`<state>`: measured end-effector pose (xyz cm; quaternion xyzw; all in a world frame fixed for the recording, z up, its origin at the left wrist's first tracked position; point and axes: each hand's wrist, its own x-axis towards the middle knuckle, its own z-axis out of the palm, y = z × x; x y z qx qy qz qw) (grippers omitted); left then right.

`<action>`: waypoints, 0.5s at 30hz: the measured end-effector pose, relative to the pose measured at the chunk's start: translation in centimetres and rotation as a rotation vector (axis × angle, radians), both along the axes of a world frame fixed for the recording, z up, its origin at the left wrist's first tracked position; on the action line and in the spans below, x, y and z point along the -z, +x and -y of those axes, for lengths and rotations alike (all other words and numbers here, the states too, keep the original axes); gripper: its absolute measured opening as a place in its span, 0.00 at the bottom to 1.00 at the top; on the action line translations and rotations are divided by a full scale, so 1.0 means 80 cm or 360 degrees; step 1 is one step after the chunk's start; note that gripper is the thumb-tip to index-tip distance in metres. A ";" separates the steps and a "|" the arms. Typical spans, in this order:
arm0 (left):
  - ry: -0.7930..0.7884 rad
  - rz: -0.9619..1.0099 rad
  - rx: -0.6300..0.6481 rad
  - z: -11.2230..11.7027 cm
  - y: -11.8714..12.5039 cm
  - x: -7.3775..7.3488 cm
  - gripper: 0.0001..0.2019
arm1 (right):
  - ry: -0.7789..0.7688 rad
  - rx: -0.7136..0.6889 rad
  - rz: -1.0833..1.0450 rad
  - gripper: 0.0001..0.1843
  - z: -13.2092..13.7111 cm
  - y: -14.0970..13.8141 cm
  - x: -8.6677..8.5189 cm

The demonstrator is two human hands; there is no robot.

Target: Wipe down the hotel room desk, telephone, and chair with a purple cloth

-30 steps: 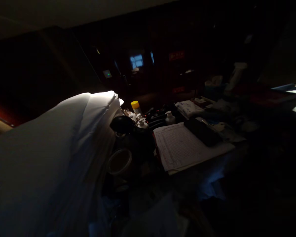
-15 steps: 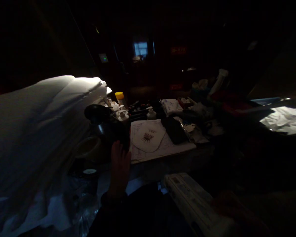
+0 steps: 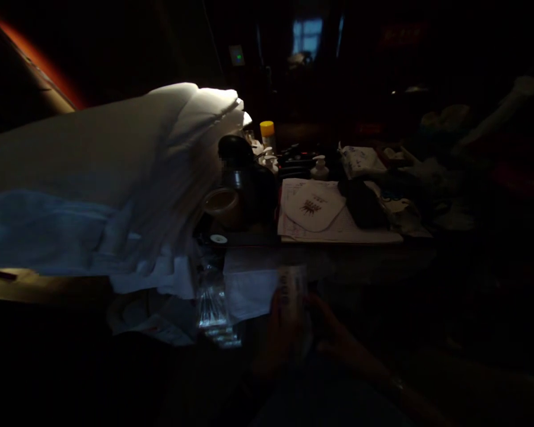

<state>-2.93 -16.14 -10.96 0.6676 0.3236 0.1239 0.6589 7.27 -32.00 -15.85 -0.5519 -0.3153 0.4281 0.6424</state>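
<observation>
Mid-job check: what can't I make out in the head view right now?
In the head view:
Pale oblong pack with dark print: lettering lost to blur and dimness.
Left hand and right hand, both bare: exact finger placement hidden by shadow.
White layered cloth-like pile: far end cut off by the left edge.
White rounded flat piece with dark crown-like print: small text too tiny.

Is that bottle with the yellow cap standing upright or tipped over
The bottle is upright: its yellow cap is at the top, pointing upward.
</observation>
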 end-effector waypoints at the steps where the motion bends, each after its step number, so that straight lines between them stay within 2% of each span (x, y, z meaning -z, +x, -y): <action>1: 0.0160 0.0010 0.0098 -0.002 -0.014 0.006 0.44 | -0.0036 0.0129 -0.0105 0.62 -0.019 -0.009 0.009; 3: 0.0242 0.0023 0.0208 -0.011 -0.046 0.015 0.37 | -0.0134 0.0415 -0.0259 0.61 -0.054 -0.026 0.018; 4: 0.0220 0.0003 0.0153 -0.019 -0.061 0.018 0.35 | -0.0164 0.0506 -0.0356 0.57 -0.067 -0.036 0.017; 5: 0.0186 -0.0046 0.0062 -0.029 -0.077 0.021 0.35 | -0.0173 0.0534 -0.0465 0.51 -0.078 -0.046 0.014; 7: 0.0109 -0.0074 -0.0134 -0.052 -0.103 0.027 0.40 | -0.0144 0.0448 -0.0645 0.43 -0.092 -0.068 0.005; 9: 0.0022 -0.0049 -0.0190 -0.071 -0.123 0.032 0.46 | -0.0140 0.0372 -0.0678 0.40 -0.101 -0.093 0.000; 11: -0.0119 -0.0041 -0.0139 -0.083 -0.138 0.036 0.50 | -0.0197 0.0377 -0.0520 0.42 -0.108 -0.117 0.003; 15: -0.0069 -0.0082 -0.0121 -0.092 -0.162 0.038 0.47 | -0.0332 0.0439 0.0034 0.39 -0.116 -0.154 0.018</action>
